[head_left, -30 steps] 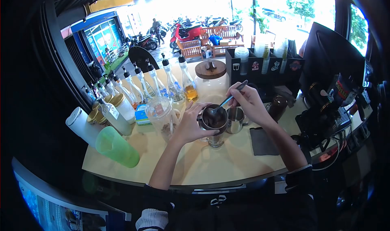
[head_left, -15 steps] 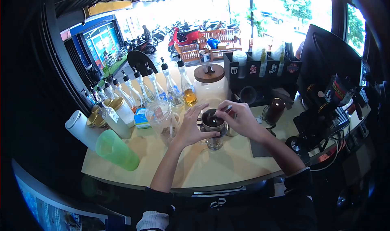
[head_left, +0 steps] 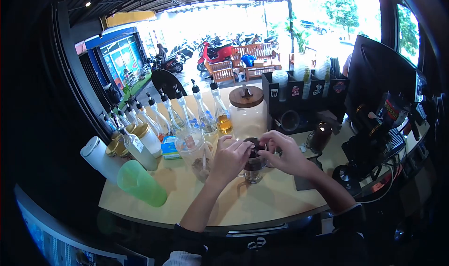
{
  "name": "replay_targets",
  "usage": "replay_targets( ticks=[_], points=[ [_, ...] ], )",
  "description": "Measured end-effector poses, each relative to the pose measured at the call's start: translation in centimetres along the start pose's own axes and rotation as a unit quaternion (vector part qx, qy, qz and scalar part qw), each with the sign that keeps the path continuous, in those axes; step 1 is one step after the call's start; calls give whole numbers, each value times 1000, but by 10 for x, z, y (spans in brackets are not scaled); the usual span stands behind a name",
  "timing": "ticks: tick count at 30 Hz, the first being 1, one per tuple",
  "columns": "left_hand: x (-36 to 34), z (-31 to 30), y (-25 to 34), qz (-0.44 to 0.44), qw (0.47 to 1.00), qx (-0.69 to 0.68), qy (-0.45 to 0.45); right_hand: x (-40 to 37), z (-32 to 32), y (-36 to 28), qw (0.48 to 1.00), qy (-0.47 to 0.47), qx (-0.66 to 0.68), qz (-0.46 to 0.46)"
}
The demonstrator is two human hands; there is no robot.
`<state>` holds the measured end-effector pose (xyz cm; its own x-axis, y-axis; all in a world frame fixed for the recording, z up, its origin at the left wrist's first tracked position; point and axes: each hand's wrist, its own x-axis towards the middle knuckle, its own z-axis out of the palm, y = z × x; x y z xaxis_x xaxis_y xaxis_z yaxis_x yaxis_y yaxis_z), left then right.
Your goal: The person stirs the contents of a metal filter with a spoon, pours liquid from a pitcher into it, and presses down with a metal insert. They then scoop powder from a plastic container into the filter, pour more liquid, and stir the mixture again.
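Left hand [head_left: 232, 160], right hand [head_left: 291, 157], both crowding the dark round cup [head_left: 255, 163]!
Grips narrow at its rim, over a clear glass mug [head_left: 253, 176]; what's pinched, can't tell. Beyond, a black rectangular cup organiser [head_left: 312, 106] wears small stickers [head_left: 295, 91], lettering illegible.

Cup [head_left: 255, 165] here at centre, rim partly masked by left hand [head_left: 232, 158] and right hand [head_left: 290, 155], grip hidden, pale cuff [head_left: 184, 258] sliced by bottom edge, bottle label [head_left: 136, 145] at left unreadably small
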<state>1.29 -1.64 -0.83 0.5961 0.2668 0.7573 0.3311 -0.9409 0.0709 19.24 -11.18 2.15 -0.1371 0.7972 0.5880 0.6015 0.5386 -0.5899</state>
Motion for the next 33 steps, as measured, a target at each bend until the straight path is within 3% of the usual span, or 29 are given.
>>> replay_targets(
  ticks=[2,4,7,11,16,18,20,22,28,33],
  points=[
    [-2,-4,0,6,1000,23,1,-11,-5,16,1000,25,4,15],
    [-5,-7,2,1,1000,29,6,-23,-9,36,991,74,-69,85],
    [-9,-7,0,3,999,18,30,-48,-1,99,974,156,-141,82],
    [-19,-3,-4,-8,998,12,63,-68,5,133,977,71,-94,178],
    [-14,-2,-7,-22,996,-5,81,-67,4,157,970,75,-52,227],
    [-9,-7,-11,-27,997,-5,79,-71,10,182,953,46,26,299],
    [-4,-9,-13,-34,996,-7,81,-74,19,191,952,47,80,290],
    [-4,-8,-14,-49,992,-30,109,-75,26,195,934,86,231,259],
    [-5,-5,-16,-59,988,-17,144,-63,22,189,942,130,233,206],
    [0,-11,-10,-69,986,-21,153,-32,-15,147,944,147,247,162]
  ],
)
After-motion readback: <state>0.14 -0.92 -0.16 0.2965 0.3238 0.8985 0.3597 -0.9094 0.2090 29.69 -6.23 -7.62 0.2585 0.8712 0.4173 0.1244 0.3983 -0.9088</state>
